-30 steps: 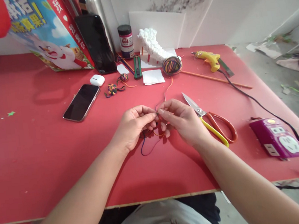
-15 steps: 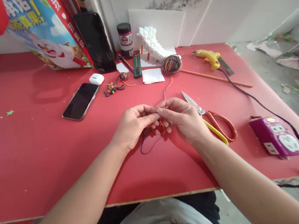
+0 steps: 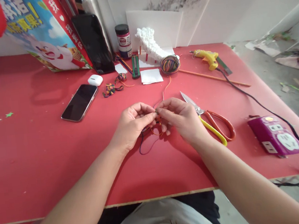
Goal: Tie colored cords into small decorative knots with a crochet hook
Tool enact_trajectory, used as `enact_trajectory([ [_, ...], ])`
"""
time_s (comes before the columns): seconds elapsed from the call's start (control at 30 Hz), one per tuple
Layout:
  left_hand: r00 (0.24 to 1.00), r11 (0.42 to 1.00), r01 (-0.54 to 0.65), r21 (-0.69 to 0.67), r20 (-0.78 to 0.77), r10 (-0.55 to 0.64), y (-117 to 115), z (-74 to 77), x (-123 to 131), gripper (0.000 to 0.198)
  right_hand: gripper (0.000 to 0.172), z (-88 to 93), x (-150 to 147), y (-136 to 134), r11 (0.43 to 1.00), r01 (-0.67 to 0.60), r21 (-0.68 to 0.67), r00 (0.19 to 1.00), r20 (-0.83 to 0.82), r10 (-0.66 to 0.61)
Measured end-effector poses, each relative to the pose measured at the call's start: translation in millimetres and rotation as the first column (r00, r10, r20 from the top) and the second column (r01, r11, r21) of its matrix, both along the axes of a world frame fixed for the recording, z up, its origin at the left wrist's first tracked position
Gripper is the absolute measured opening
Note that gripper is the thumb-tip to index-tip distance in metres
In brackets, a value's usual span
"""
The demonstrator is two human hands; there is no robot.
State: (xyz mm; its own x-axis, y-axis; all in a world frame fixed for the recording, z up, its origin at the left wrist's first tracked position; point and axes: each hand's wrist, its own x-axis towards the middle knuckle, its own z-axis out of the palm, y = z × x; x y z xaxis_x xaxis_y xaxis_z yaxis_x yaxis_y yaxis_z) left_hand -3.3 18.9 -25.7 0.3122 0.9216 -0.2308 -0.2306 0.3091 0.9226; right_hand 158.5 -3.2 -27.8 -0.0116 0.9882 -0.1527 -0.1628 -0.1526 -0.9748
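Note:
My left hand (image 3: 136, 122) and my right hand (image 3: 180, 116) meet fingertip to fingertip above the red table, both pinching multicoloured yarn (image 3: 157, 128). Small dark and orange bits show between the fingers; the rest of the held piece is hidden. A dark blue and purple loop (image 3: 140, 149) hangs onto the tabletop below. From the hands an orange strand runs up toward the ball of multicoloured yarn (image 3: 170, 64). Scissors (image 3: 199, 111) with one red and one yellow handle lie just right of my right hand, blades apart.
On the left lie a phone (image 3: 79, 103), a white earbud case (image 3: 95, 80) and a small knotted yarn piece (image 3: 110, 89). Behind stand a white model (image 3: 147, 42), a paint jar (image 3: 124, 40) and a gift bag (image 3: 51, 40). A glue gun (image 3: 208, 57) and purple power strip (image 3: 276, 135) are right.
My fingertips have shifted slightly and parted a little, so a dark bit of yarn now shows between them. The whole view has drifted a few pixels.

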Motion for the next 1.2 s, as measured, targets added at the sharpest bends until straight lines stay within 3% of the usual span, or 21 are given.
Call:
enact_trajectory([
  [0.27, 0.999, 0.997, 0.0, 0.074, 0.034, -0.003, 0.9, -0.7, 0.9, 0.024, 0.036, 2.6, 4.0, 1.4, 0.998, -0.062, -0.034, 0.997, -0.041, 0.06],
  [0.47, 0.997, 0.999, -0.018, 0.049, -0.078, 0.021, -3.1, 6.6, 0.9, 0.022, 0.028, 1.9, 7.1, 4.2, 0.996, -0.019, -0.091, 0.997, -0.077, 0.012],
  [0.7, 0.988, 0.994, -0.043, 0.097, -0.145, 0.057, -4.4, 8.5, 1.1, 0.013, 0.031, 4.1, 7.4, 3.5, 0.99, -0.035, -0.133, 0.995, -0.095, 0.023],
  [0.97, 0.992, 0.993, -0.122, 0.0, -0.039, 0.122, 5.1, 2.0, -2.0, 0.011, 0.053, 6.0, 4.4, -0.7, 0.969, -0.204, -0.139, 0.977, -0.093, 0.192],
  [1.2, 0.994, 0.994, -0.106, -0.017, -0.042, 0.105, 6.4, 2.9, -1.7, 0.012, 0.04, 4.6, 12.1, 2.7, 0.998, -0.05, -0.04, 0.997, 0.053, 0.052],
])
